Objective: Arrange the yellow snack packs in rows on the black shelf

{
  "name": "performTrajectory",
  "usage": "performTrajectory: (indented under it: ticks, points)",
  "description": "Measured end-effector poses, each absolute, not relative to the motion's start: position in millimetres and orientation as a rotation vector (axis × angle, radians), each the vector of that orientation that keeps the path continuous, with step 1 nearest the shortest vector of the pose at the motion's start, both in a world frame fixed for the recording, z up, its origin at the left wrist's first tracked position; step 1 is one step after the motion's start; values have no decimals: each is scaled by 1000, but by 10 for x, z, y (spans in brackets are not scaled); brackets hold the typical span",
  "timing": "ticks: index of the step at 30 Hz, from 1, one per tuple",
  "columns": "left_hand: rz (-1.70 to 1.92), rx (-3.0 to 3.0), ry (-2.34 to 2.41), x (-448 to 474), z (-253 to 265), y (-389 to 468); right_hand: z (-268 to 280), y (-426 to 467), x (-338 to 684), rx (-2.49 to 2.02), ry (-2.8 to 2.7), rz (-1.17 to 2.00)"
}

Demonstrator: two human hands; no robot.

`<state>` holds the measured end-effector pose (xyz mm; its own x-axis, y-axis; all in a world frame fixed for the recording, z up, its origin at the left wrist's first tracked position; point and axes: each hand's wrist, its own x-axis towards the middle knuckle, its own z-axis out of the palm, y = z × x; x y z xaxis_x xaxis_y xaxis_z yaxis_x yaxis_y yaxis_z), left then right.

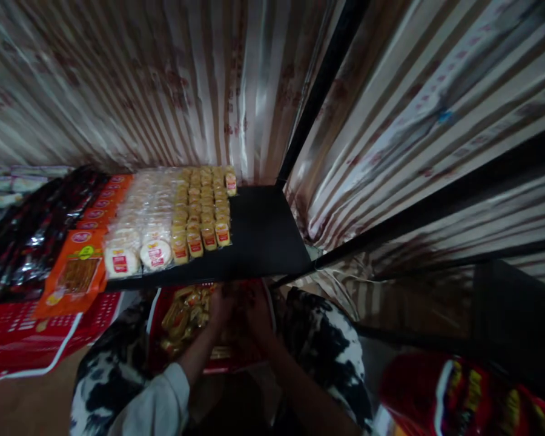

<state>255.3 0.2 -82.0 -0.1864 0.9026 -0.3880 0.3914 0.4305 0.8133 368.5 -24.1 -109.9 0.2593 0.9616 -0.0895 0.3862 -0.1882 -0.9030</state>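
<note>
four rows of yellow snacks (pixel 202 206) stand on the black shelf (pixel 270 224), a fifth seemingly just begun far right; more packs (pixel 186 315) remain in the near basket (pixel 224 366), left hand (pixel 220 307) and right hand (pixel 257 315) inside, fingers too dark to tell

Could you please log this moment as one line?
left hand: in red basket; right hand: in basket; basket: yellow packets; shelf: packaged snacks

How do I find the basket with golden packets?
Find the black shelf by the striped curtain. Below its front edge, between black-and-white trouser legs, sits a red basket of golden packets. Unlike the other basket at far left, it has the left hand and right hand inside.
</note>
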Motion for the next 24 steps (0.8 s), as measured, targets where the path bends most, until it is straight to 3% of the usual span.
performTrajectory:
  ticks: [8,19,24]
  points:
    - [864,1086,1677,2411,-415,-123,-547,-294,3742,-1630,-1506,985]
    - [947,1158,1615,2589,293,-48,-99,-327,3826,-1518,-1810,395]
    - [1033,1070,1446,2689,453,129,79,-73,3886,-1513,-1652,555]
